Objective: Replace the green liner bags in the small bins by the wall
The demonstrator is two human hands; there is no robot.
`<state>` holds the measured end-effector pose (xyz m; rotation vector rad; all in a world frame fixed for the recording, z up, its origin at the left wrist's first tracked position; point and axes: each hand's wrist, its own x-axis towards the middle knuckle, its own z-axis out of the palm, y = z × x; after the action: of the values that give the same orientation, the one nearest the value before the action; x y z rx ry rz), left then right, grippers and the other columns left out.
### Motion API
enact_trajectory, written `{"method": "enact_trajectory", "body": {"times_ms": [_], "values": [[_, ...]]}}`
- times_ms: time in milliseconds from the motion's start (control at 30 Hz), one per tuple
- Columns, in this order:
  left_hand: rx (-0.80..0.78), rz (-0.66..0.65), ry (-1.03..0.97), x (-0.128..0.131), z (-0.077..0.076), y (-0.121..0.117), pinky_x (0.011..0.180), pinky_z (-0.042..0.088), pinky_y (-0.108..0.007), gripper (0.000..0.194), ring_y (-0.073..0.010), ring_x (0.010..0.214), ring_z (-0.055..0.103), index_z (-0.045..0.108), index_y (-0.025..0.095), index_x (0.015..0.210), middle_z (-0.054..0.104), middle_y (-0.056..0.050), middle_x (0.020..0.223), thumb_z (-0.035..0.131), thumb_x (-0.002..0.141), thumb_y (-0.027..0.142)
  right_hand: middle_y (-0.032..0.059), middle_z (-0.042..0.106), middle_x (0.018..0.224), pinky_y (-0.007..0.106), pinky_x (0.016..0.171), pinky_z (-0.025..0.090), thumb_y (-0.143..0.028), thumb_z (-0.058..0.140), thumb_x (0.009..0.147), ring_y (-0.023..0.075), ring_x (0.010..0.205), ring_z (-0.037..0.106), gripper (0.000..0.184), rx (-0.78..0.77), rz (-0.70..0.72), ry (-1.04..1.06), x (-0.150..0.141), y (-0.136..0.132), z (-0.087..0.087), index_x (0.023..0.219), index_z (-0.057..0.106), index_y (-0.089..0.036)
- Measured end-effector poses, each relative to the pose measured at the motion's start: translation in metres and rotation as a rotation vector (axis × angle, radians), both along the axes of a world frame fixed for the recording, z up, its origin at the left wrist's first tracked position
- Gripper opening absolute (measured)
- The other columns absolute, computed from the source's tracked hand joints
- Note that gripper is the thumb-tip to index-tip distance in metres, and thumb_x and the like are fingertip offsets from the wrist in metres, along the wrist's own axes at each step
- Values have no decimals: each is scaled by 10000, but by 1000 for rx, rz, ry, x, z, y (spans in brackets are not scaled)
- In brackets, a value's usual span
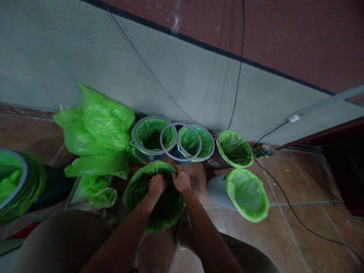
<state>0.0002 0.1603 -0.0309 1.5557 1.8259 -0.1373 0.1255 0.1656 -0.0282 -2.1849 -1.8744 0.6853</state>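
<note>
A trash bin lined with a green trash bag (136, 184) stands between my knees, the bag folded outward over its rim. My left hand (157, 184) reaches inside the opening, closed, with its fingers mostly hidden by the back of the hand. At the far right of the rim, my right hand (182, 179) grips the bag's edge between thumb and fingers. Just behind this bin, a loose grey ring (162, 146) lies across two lined bins, a left one (136, 142) and a right one (211, 146), each with a grey ring on its rim.
Inflated green bags (105, 125) lie against the wall at left, above a clear pack of folded bags (98, 191). A ringed bin (24, 178) is at far left. A brown bin (218, 157) and a grey bin (218, 191) stand right. A black cable (287, 203) crosses the tiles.
</note>
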Motion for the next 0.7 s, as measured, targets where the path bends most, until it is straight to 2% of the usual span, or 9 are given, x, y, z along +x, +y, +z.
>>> {"method": "enact_trajectory", "body": {"times_ms": [67, 133, 200, 267, 367, 433, 567, 633, 700], "values": [[226, 124, 14, -6, 14, -2, 816, 503, -326, 367, -244, 971, 688, 682, 168, 1088, 723, -142, 1055, 357, 960, 280, 116, 657, 1233, 268, 983, 429, -192, 482, 928, 188, 1148, 602, 340, 124, 3, 78, -6, 7, 3, 1242, 599, -134], [503, 220, 4, -13, 24, 3, 846, 497, -319, 386, -226, 971, 675, 667, 174, 1122, 718, -121, 1064, 328, 973, 284, 88, 670, 1216, 248, 1002, 411, -187, 419, 960, 160, 1125, 609, 314, 199, 44, 128, -13, 16, 5, 1178, 644, -157], [658, 178, -5, -23, 29, 15, 918, 475, -330, 355, -230, 1029, 646, 669, 174, 1133, 711, -109, 1094, 378, 960, 283, 70, 688, 1181, 242, 994, 414, -197, 412, 970, 156, 1098, 621, 309, 193, 109, 137, -20, 25, 3, 1143, 667, -176], [637, 40, 10, -33, 28, 30, 972, 452, -348, 319, -241, 1073, 628, 679, 181, 1133, 703, -97, 1135, 453, 934, 284, 54, 699, 1158, 240, 971, 427, -206, 436, 964, 162, 1085, 628, 295, 125, 172, 113, -23, 30, 0, 1144, 670, -200], [442, -171, 32, -49, 20, 46, 944, 474, -338, 317, -238, 1056, 647, 682, 195, 1146, 708, -87, 1145, 474, 930, 298, 46, 705, 1149, 235, 951, 431, -206, 459, 955, 164, 1088, 630, 316, 0, 239, 46, -23, 31, -5, 1214, 638, -230], [349, -262, 60, -57, 14, 49, 915, 490, -335, 331, -240, 1047, 658, 670, 209, 1170, 719, -89, 1112, 458, 939, 316, 54, 710, 1136, 239, 926, 439, -235, 450, 964, 169, 1069, 640, 336, -71, 257, -19, -21, 30, -6, 1261, 608, -244], [280, -356, 147, -65, 9, 47, 934, 483, -341, 340, -248, 1094, 645, 631, 209, 1211, 711, -107, 1125, 467, 929, 307, 88, 718, 1092, 264, 863, 453, -291, 449, 966, 196, 1010, 661, 317, -165, 275, -171, -18, 31, -3, 1232, 610, -230], [253, -370, 176, -67, 10, 47, 923, 491, -349, 356, -258, 1091, 649, 608, 184, 1228, 705, -126, 1135, 501, 901, 272, 95, 719, 1075, 265, 844, 453, -288, 467, 955, 201, 1007, 662, 299, -182, 259, -197, -17, 31, -1, 1205, 616, -220], [236, -372, 187, -70, 16, 49, 899, 503, -354, 467, -270, 1081, 653, 543, 167, 1304, 693, -141, 1159, 570, 847, 259, 98, 723, 1058, 265, 826, 455, -280, 493, 941, 204, 999, 666, 283, -188, 192, -186, -15, 27, 0, 1184, 622, -212]]}}
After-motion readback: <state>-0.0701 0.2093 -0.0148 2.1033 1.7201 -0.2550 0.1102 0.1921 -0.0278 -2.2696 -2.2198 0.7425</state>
